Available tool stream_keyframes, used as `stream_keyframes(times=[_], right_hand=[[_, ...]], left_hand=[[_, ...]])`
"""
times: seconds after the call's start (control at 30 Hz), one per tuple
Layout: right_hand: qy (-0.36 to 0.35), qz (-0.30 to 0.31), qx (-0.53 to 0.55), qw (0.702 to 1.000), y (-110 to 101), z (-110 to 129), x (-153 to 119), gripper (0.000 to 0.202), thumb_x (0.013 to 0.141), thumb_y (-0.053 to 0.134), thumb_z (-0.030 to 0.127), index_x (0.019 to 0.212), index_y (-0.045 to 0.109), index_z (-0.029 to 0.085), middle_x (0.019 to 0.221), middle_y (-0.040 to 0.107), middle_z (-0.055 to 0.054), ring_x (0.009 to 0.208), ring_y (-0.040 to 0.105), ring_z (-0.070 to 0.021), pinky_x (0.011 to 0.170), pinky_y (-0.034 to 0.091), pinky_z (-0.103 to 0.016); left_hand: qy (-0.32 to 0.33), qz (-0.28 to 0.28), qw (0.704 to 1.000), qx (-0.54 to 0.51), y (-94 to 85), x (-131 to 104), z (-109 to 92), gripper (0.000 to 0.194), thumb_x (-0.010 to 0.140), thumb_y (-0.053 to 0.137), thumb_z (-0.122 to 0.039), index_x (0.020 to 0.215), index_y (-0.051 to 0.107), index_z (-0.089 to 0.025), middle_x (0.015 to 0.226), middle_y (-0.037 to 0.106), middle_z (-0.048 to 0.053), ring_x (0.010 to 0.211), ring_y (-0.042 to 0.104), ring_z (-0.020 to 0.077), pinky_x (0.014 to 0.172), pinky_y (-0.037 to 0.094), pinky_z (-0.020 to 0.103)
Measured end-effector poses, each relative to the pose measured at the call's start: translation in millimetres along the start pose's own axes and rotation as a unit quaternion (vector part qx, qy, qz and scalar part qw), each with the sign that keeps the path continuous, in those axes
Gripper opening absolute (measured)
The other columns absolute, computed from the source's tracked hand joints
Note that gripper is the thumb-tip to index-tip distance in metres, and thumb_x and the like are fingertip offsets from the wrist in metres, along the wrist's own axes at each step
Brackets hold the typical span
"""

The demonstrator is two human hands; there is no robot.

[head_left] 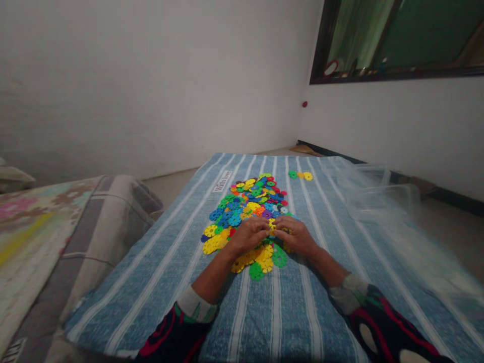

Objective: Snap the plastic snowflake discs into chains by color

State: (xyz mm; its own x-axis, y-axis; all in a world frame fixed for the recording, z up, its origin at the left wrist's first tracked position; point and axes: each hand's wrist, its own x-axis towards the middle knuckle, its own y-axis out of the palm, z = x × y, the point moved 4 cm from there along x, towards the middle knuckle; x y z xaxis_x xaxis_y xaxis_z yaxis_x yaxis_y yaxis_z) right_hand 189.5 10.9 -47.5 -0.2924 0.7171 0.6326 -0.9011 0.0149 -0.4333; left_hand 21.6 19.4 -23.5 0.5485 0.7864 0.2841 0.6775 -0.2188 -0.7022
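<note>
Both hands meet over a heap of colourful notched plastic discs (234, 218), shaped like flowers or snowflakes. My left hand (250, 235) pinches a yellow notched disc (271, 225) from its left side. My right hand (295, 234) has its fingers closed on the right side of that same small yellow piece. The fingertips cover part of it, so I cannot tell whether it is one disc or more. Just below the hands lie loose yellow discs (266, 264) and green discs (256, 271) on the striped cloth.
A blue striped cloth (159, 282) covers the table. Toward the back right, a short row holds a green disc (293, 174) and a yellow disc (308, 176). Clear plastic containers (383, 201) stand at the right edge. At left is a bed with a grey cover (113, 217).
</note>
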Motion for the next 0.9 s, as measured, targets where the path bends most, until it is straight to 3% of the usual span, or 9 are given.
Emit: stream_keyframes(times=[0.2, 0.43, 0.7, 0.9], right_hand=[[0.094, -0.027, -0.003, 0.995, -5.8, -7.5, -1.8, 0.017, 0.082, 0.061, 0.029, 0.071, 0.068, 0.019, 0.079, 0.070, -0.004, 0.078, 0.064, -0.0188, 0.077, 0.048, -0.031], [0.138, -0.031, -0.012, 0.990, -3.3, -12.8, -4.5, 0.017, 0.080, 0.062, 0.031, 0.072, 0.070, 0.019, 0.074, 0.068, -0.003, 0.072, 0.062, -0.0179, 0.071, 0.046, -0.029], [0.144, -0.033, -0.007, 0.989, -3.5, -13.9, -5.8, 0.017, 0.080, 0.062, 0.032, 0.072, 0.070, 0.019, 0.071, 0.068, -0.002, 0.068, 0.062, -0.0167, 0.067, 0.046, -0.028], [0.109, 0.004, 0.012, 0.994, -1.5, -3.4, -2.5, 0.018, 0.081, 0.064, 0.033, 0.071, 0.072, 0.020, 0.071, 0.070, -0.002, 0.067, 0.062, -0.0151, 0.067, 0.047, -0.027]], left_hand=[[0.004, 0.092, 0.981, 0.168, -11.4, -14.8, -0.3, 0.011, 0.070, 0.072, -0.019, 0.081, 0.071, -0.019, 0.137, 0.055, 0.008, 0.131, 0.045, 0.0304, 0.110, 0.035, 0.046], [-0.019, 0.170, 0.957, 0.233, -5.8, -21.8, -6.9, 0.028, 0.064, 0.080, -0.023, 0.091, 0.074, -0.020, 0.149, 0.043, 0.011, 0.139, 0.034, 0.0366, 0.114, 0.027, 0.053], [-0.025, 0.157, 0.965, 0.208, -2.8, -18.9, -1.4, 0.021, 0.066, 0.075, -0.018, 0.086, 0.075, -0.021, 0.148, 0.045, 0.008, 0.139, 0.034, 0.0333, 0.115, 0.026, 0.051], [-0.028, 0.064, 0.992, 0.108, -11.7, -9.4, -2.8, 0.004, 0.071, 0.067, -0.017, 0.067, 0.069, -0.019, 0.131, 0.062, 0.007, 0.127, 0.050, 0.0270, 0.108, 0.037, 0.042]])
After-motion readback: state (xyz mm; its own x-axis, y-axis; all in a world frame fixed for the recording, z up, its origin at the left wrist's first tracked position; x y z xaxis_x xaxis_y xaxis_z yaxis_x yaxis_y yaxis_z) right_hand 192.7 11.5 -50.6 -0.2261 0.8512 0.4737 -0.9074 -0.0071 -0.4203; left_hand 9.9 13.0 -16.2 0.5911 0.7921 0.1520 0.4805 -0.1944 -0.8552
